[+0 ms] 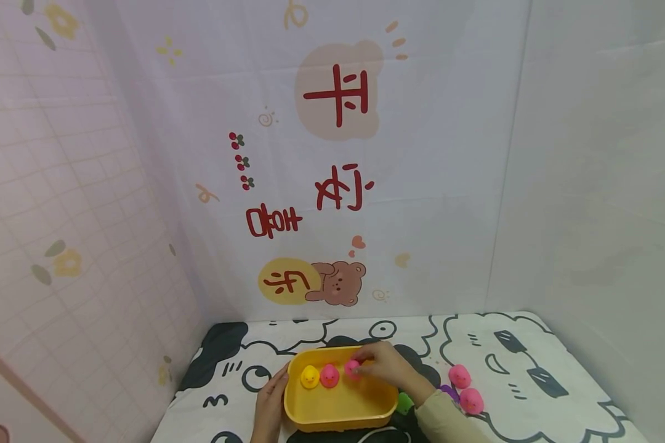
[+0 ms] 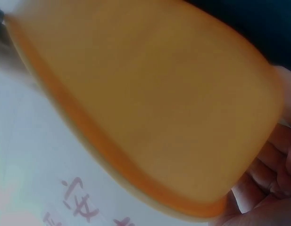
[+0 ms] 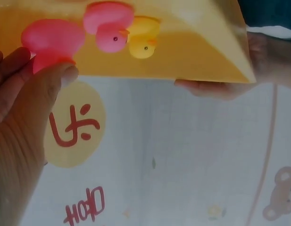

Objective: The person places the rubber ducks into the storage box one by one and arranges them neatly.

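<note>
Right hand (image 1: 385, 364) pinches a small pink rubber duck (image 1: 352, 368) w/ thumb and fingertips, inside the yellow oblong plastic tub (image 1: 338, 418), near its far rim; tub's long axis runs left-right. Duck's facing: can't tell. Left hand (image 1: 268, 406), fingers straight, rests on tub's left wall. Open cloth lies right of the tub.

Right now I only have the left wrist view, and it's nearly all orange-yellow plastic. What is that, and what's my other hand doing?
Observer: That's the yellow tub; your left hand rests flat against its outer left side. Your right hand pinches a pink duck inside the tub.
Operator: Anything else in the tub?
Observer: Yes, a yellow duck and a second pink duck sit side by side near the far wall.
Operator: Any ducks outside?
Observer: Two more pink ducks lie on the printed cloth, to the right of the tub.
</note>
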Available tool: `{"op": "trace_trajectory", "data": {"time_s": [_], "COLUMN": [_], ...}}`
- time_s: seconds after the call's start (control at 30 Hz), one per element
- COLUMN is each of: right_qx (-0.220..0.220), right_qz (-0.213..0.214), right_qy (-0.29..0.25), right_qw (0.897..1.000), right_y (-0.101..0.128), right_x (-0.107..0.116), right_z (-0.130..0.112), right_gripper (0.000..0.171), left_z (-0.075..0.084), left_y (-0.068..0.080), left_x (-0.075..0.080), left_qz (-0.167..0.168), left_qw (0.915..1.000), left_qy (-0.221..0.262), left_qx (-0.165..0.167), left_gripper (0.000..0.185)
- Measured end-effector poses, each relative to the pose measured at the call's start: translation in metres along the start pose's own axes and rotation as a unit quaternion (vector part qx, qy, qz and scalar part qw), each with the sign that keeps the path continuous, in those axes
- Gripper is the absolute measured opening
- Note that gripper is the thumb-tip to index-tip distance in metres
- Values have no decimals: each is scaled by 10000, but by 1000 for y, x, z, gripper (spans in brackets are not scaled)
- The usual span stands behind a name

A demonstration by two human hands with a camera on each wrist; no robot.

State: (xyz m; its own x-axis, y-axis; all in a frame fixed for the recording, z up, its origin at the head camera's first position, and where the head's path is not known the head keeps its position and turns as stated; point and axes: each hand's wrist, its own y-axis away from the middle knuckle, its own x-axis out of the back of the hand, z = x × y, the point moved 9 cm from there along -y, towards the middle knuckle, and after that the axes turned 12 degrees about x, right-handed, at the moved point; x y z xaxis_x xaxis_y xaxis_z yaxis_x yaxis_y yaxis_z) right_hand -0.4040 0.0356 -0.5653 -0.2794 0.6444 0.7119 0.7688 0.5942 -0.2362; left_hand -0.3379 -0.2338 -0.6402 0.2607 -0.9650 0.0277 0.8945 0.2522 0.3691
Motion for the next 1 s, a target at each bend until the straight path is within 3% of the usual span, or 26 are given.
{"op": "trace_trajectory", "data": {"time_s": [0.37, 0.73, 1.0], "right_qx": [237, 70, 21], "right_qz": [-95, -187, -191], "right_qy": [466, 1137, 1283], "right_qw": [9986, 9933, 9916], "right_y": [-5, -5, -5], "right_x": [-12, -18, -20], "right_z": [-4, -4, -3], "right_gripper": [15, 19, 18], "left_z": [1, 0, 2], "left_y": [-1, -1, 2], "left_x": [1, 0, 0], "left_qz": [-15, -46, 0], "left_qw": [10000, 9999, 10000], "left_qy": [-24, 72, 9], "left_qx": [4, 75, 60], "left_gripper": [54, 53, 53]}}
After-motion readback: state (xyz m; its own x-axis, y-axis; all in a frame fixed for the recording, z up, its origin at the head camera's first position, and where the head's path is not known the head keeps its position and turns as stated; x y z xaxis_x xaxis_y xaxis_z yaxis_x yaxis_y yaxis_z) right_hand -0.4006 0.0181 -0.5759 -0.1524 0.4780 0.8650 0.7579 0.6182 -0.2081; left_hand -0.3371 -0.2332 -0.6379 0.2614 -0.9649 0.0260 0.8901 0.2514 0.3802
